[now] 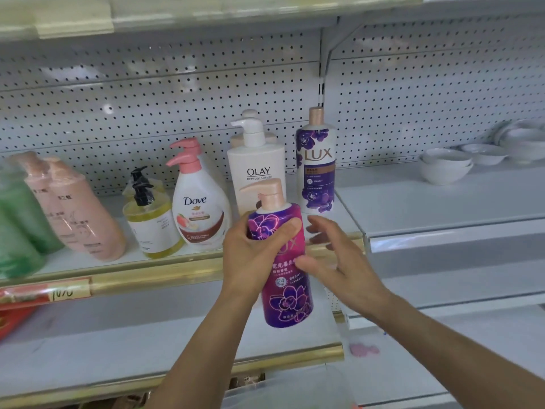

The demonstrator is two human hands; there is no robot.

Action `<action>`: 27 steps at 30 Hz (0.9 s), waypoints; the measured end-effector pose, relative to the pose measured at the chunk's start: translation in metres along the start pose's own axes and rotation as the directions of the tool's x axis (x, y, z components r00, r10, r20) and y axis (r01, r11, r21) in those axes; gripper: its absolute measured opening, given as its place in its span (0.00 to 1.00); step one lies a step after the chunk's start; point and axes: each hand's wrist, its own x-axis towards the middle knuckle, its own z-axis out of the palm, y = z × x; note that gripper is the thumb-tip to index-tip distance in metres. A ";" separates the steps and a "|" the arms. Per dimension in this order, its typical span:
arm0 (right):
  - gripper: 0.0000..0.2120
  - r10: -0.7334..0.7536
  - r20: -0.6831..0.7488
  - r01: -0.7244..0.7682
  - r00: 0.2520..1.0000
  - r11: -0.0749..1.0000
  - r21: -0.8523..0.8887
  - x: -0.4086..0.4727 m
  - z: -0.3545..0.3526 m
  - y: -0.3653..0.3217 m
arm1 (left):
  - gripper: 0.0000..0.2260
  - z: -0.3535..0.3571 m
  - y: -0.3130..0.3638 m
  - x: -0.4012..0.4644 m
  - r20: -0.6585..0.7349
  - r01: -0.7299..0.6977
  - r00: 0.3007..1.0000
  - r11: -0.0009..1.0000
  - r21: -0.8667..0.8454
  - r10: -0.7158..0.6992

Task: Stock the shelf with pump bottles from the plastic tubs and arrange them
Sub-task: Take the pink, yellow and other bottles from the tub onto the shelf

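Note:
My left hand [253, 255] grips a magenta-purple Lux pump bottle [287, 287] in front of the shelf [132, 258], held upright and slightly tilted. To the bottle's right my right hand [339, 261] has its fingers spread, the thumb close to or touching the bottle's side. Standing on the shelf behind are a white-and-purple Lux bottle [318, 163], a white Olay pump bottle [256, 166], a Dove bottle [197, 208] with a pink pump, a yellow bottle [153, 225] with a black pump, pink bottles [79, 208] and green bottles [17, 219].
A gold rail [153, 276] edges the shelf, with a red price tag [44, 293] at the left. White bowls [448, 166] are stacked on the neighbouring shelf to the right. A clear plastic tub [289, 388] shows at the bottom. A lower shelf [118, 343] lies beneath.

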 end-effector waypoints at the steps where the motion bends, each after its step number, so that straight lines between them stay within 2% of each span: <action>1: 0.46 0.034 0.027 -0.033 0.999 0.999 -0.024 -0.008 0.007 -0.003 | 0.23 0.003 0.002 0.001 -0.016 -0.024 1.000 1.000 -0.001 0.024; 2: 0.51 0.061 0.022 -0.060 0.998 0.996 -0.060 -0.015 0.016 -0.006 | 0.25 0.006 0.004 0.001 -0.037 -0.045 0.998 0.999 0.002 0.045; 4: 0.55 0.082 -0.077 -0.091 0.994 0.990 -0.112 -0.018 0.032 -0.006 | 0.30 0.014 0.006 0.001 -0.073 -0.079 0.994 0.997 0.011 0.080; 7: 0.52 0.092 -0.230 -0.116 0.969 0.989 -0.092 -0.017 0.044 -0.003 | 0.33 0.025 0.011 0.000 -0.067 -0.123 0.990 0.992 0.030 0.125; 12: 0.47 0.095 -0.276 -0.121 0.956 0.989 -0.079 -0.006 0.027 -0.003 | 0.31 0.035 0.018 0.001 -0.016 -0.208 0.978 0.978 0.030 0.209; 16: 0.46 0.071 -0.367 -0.100 0.928 0.993 -0.062 0.016 0.006 -0.003 | 0.29 0.036 0.028 0.003 0.126 -0.341 0.938 0.924 0.172 0.322; 20: 0.43 0.067 -0.430 -0.095 0.900 0.995 -0.043 0.045 -0.014 -0.005 | 0.34 0.022 0.021 0.005 0.205 -0.453 0.892 0.791 0.412 0.403; 24: 0.43 0.106 -0.471 -0.134 0.876 0.991 -0.028 0.074 -0.025 0.000 | 0.28 0.004 0.006 0.007 0.261 -0.491 0.853 0.525 0.695 0.452; 27: 0.42 0.138 -0.474 -0.170 0.869 0.985 -0.026 0.092 -0.025 0.011 | 0.25 -0.001 -0.004 0.006 0.291 -0.495 0.841 0.430 0.755 0.456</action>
